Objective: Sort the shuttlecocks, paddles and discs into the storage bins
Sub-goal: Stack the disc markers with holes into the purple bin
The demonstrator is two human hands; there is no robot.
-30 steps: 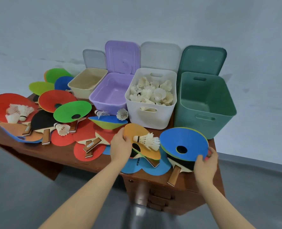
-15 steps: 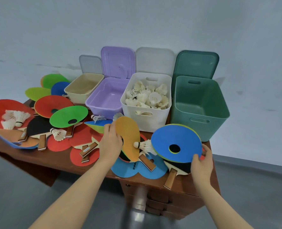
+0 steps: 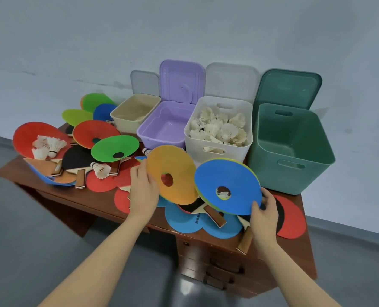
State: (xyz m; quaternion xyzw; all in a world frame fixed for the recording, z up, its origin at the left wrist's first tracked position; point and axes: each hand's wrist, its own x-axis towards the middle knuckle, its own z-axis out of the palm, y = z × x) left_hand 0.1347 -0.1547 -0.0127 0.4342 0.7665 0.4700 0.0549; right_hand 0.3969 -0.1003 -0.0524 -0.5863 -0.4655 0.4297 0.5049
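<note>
Above the desk (image 3: 77,202), both hands (image 3: 143,191) hold tilted discs (image 3: 172,173).

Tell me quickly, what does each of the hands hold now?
Left hand: holds the orange disc by its edge.
Right hand: holds the blue disc by its edge.

Two bare forearms, left hand (image 3: 143,191), right hand (image 3: 264,214), sleeveless

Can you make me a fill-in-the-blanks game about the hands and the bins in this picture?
1. The left hand holds a flat ____ disc with a hole.
2. The right hand holds a flat ____ disc with a hole.
3. The feather shuttlecocks fill the ____ plastic bin.
4. The tallest plastic bin, at the right end, is ____.

Missing words: orange, blue, white, green
</note>
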